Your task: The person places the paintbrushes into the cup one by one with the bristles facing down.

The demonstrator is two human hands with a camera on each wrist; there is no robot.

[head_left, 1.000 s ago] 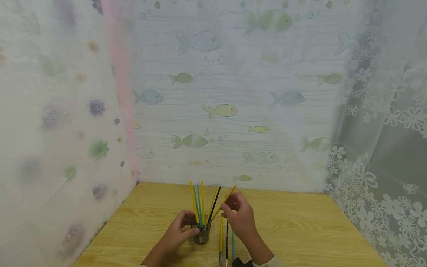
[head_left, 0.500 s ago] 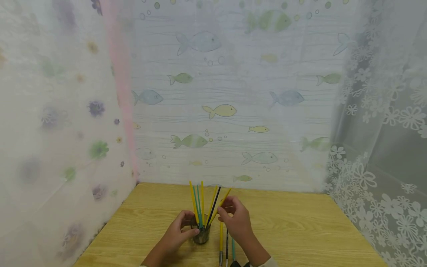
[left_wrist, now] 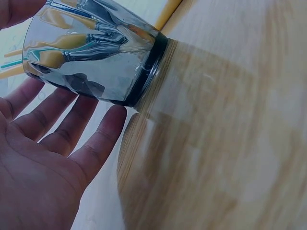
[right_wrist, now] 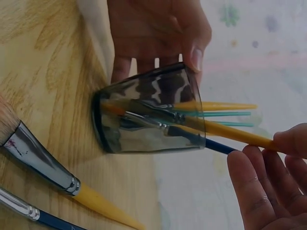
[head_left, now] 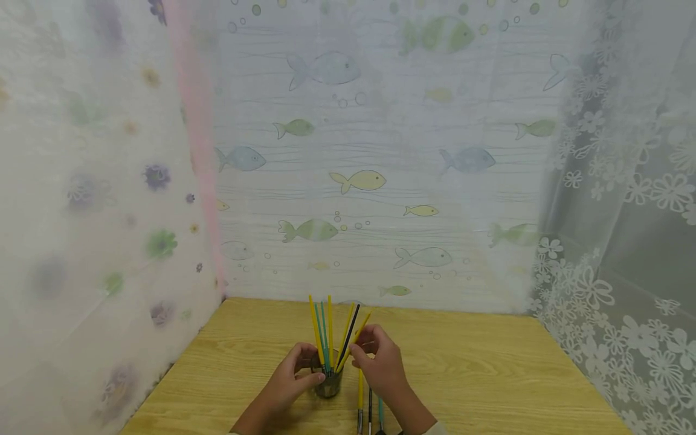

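A smoky clear glass (head_left: 328,388) stands upright on the table with several yellow, teal and dark-handled paintbrushes in it, bristles down. My left hand (head_left: 288,379) holds the glass from the left, thumb near the rim; the left wrist view shows the fingers (left_wrist: 96,143) along its far side. With thumb and fingertips my right hand (head_left: 382,362) pinches a yellow paintbrush (right_wrist: 240,134) by its handle. That brush leans to the right, its lower end inside the glass (right_wrist: 158,146). A dark blue handle (right_wrist: 223,146) runs close beside those fingertips.
Right of the glass, three more paintbrushes lie on the wooden table (head_left: 489,374): a yellow one (head_left: 360,396), a dark one (head_left: 370,405) and a teal one (head_left: 380,408), partly under my right forearm. A fish-patterned curtain (head_left: 370,121) hangs behind the table.
My right hand has moved left and down with the yellow paintbrush, which has sunk deeper into the glass and leans less. The left hand and the glass have stayed put.
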